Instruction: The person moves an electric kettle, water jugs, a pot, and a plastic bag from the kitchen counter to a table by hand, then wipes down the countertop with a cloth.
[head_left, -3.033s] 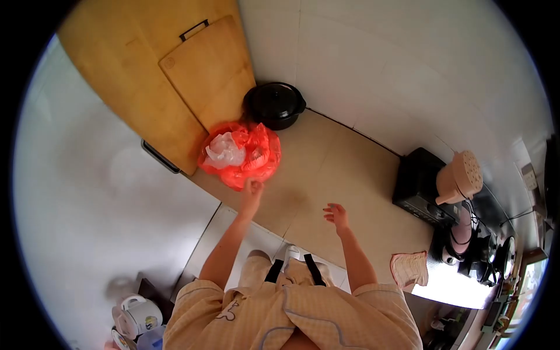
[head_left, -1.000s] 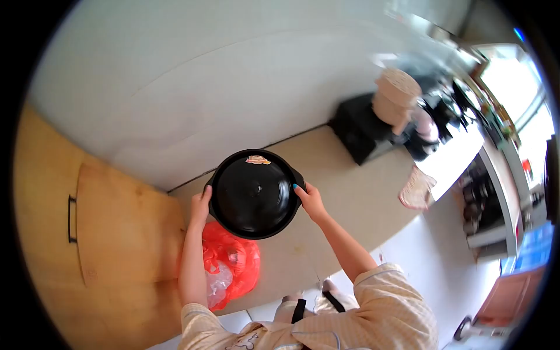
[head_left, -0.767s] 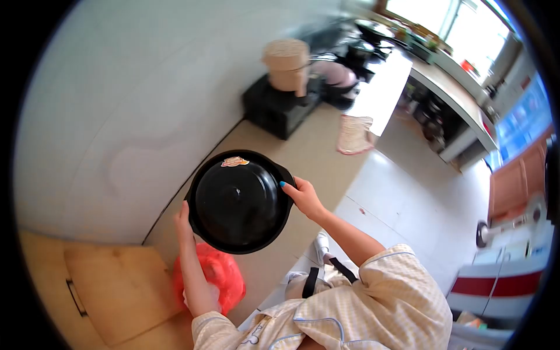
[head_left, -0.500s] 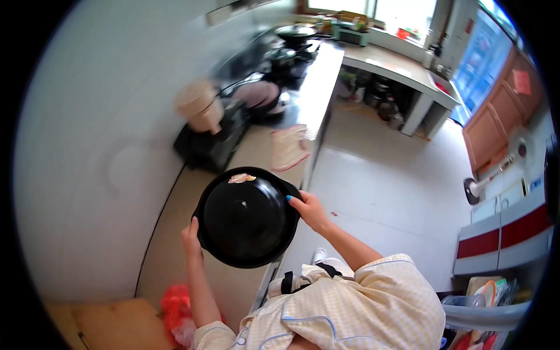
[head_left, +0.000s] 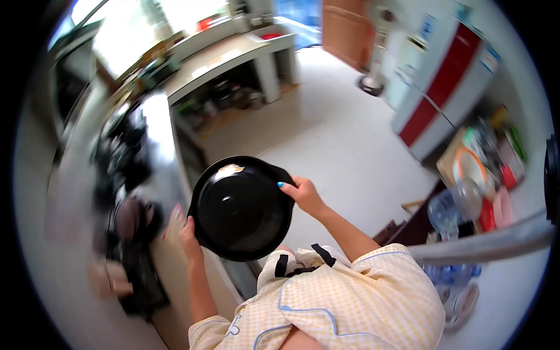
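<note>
A: State the location of the pot.

B: The lidded black pot [head_left: 242, 219] is held raised in front of the checked shirt [head_left: 350, 294]. In the head view it overlaps the edge of the table [head_left: 175, 280] on the left and the pale floor [head_left: 344, 157] beyond.

A: State the condition of the right grip.

B: The right grip [head_left: 306, 196] grasps the handle on the pot's right side. The thumb, with a blue nail, lies on top; the remaining fingers are largely hidden.

A: State the condition of the left grip.

B: The left grip [head_left: 190, 238] grasps the opposite side of the pot. The fingers underneath cannot be seen.

A: Identify the marking on the lid.

B: A pale and orange sticker [head_left: 228, 170] is located near the lid's far edge. Its print is not legible.

A: List the adjacent items.

B: A blurred cloth [head_left: 173, 224] lies on the table, near the left grip. A black appliance [head_left: 143, 286] stands closer to the body. Well apart, on the right, stands a grey refrigerator [head_left: 421, 116] with a red band.
</note>
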### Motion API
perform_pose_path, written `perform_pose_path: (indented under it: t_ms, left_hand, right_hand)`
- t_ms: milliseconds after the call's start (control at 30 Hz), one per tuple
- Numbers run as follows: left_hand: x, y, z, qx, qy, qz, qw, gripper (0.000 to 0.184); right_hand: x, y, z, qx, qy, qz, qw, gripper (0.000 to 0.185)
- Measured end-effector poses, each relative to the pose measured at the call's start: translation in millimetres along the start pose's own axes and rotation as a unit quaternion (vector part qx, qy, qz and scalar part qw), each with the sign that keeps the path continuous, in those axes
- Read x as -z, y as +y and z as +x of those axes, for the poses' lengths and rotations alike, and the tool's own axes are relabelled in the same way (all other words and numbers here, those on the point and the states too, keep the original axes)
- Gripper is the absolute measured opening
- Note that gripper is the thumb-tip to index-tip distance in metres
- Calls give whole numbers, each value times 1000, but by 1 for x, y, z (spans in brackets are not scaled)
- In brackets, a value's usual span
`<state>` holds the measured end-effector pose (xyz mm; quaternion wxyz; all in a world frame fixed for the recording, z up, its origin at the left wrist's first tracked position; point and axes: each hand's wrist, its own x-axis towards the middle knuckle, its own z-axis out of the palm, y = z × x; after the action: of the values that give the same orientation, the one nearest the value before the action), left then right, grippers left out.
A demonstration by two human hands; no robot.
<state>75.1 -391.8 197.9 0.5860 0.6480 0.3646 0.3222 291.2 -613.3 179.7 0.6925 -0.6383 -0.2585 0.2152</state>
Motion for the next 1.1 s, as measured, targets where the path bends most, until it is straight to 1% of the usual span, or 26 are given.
perform_pose_path:
  t_ms: [33, 67, 100, 200, 233, 267, 300, 367, 433, 500, 533, 567, 633, 700, 767, 833, 900, 967, 1033, 1067, 1100]
  left_hand:
    - [-14, -11, 26, 15, -53, -25, 998, 42]
    - [-46, 0, 41, 28, -82, -56, 995, 42]
    - [-74, 12, 55, 44, -109, -85, 989, 42]
    - [-150, 15, 107, 50, -243, -78, 966, 41]
    - [-173, 18, 124, 54, -290, -81, 952, 41]
    - [-196, 6, 150, 43, -339, -72, 937, 42]
    - [-226, 8, 163, 32, -344, -59, 936, 41]
    - [-278, 12, 187, 16, -400, -56, 915, 40]
    - [-338, 19, 200, 20, -437, -65, 897, 40]
    - [-388, 21, 209, 25, -491, -46, 870, 40]
    - [-415, 38, 196, 30, -494, -60, 867, 40]
    - [-434, 43, 200, 22, -525, -59, 849, 41]
    - [-488, 48, 194, 17, -558, -43, 828, 41]
    - [-541, 51, 186, 18, -591, -40, 805, 41]
    - [-593, 54, 174, 26, -629, -2, 777, 41]
    - [-647, 56, 153, 23, -637, -3, 771, 42]
    - [-702, 69, 125, 14, -648, 9, 761, 39]
    - [-753, 80, 107, 4, -676, 30, 736, 40]
    - [-809, 90, 85, -20, -726, 80, 682, 42]
    - [-834, 96, 69, -25, -730, 91, 677, 42]
    - [-861, 97, 52, -26, -739, 93, 667, 42]
  right_hand:
    - [18, 5, 8, 9, 33, -16, 999, 30]
    - [34, -12, 9, -2, 72, -55, 996, 30]
    - [50, -4, 18, -19, 100, -69, 992, 30]
    - [98, 2, 31, -17, 199, -63, 978, 31]
    - [113, 5, 36, -26, 236, -84, 968, 31]
    - [125, 9, 41, -35, 274, -102, 956, 31]
    - [137, 15, 47, -4, 314, -70, 947, 31]
    - [156, 9, 50, -12, 374, -63, 925, 31]
    - [186, 18, 52, -15, 415, -94, 905, 30]
    - [203, 18, 49, -16, 475, -60, 878, 28]
    - [211, 8, 48, -13, 497, -28, 867, 26]
    - [212, -1, 50, 11, 521, -19, 853, 24]
    - [236, -10, 47, 2, 561, -1, 828, 22]
    - [265, -7, 39, 0, 595, -14, 804, 22]
    - [295, -6, 33, -44, 634, -10, 772, 21]
    - [330, 4, 27, -25, 659, 12, 752, 22]
    - [370, -1, 20, -22, 701, -12, 713, 24]
    - [406, -7, 8, -37, 717, -4, 696, 24]
    - [441, -15, -4, -59, 733, 7, 678, 25]
    - [457, -24, -8, -30, 748, -12, 663, 26]
    - [475, -28, -11, -30, 757, -10, 653, 26]
